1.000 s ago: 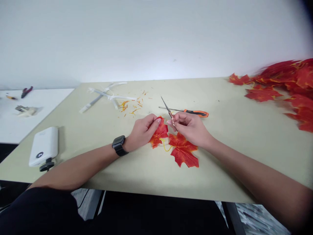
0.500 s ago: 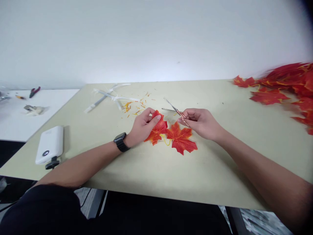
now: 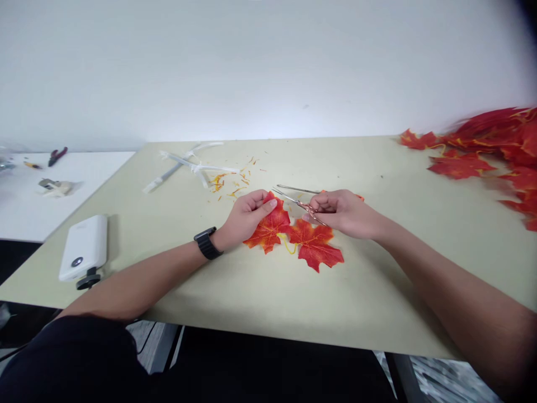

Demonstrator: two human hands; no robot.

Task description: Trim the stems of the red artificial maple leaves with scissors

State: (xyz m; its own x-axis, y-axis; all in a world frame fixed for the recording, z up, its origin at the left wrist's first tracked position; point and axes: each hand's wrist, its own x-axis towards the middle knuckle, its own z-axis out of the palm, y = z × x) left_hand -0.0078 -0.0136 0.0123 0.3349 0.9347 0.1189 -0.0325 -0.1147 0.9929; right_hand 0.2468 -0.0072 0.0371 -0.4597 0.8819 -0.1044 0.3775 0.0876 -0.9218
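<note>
Pale wall point(image 3: 268, 73) at the back, tan table point(image 3: 235, 291) in front of it. White side table point(image 3: 104, 168) off to the left, pliers point(image 3: 57, 157) lying on it. Heap of red leaves point(image 3: 490, 137) at the far right, part of it blurred.

My left hand point(image 3: 247, 218): thumb and fingers closed, pinching the upper edge of the left leaf point(image 3: 271, 226), red-orange, in the middle of the tan table. My right hand point(image 3: 346, 215): fingers curled closed about the handles of the scissors point(image 3: 307, 207), blades slightly parted, tips pointing left, close to the top of the left leaf. Cannot tell whether they touch it.

White device point(image 3: 85, 246) near the table's left side, a dark round knob at its lower end. Clear plastic strips point(image 3: 168, 172) lie crossed beyond my left hand. Right leaf point(image 3: 319, 252) below the scissors and beside the left leaf; a yellow stem point(image 3: 289, 248) curves between the two. Screwdriver point(image 3: 293, 188) just beyond the scissors, shaft to the left, handle mostly hidden by my right hand. Black watch point(image 3: 206, 244) on my left wrist. Smallest: orange and yellow scraps point(image 3: 217, 182), scattered next to the strips.
</note>
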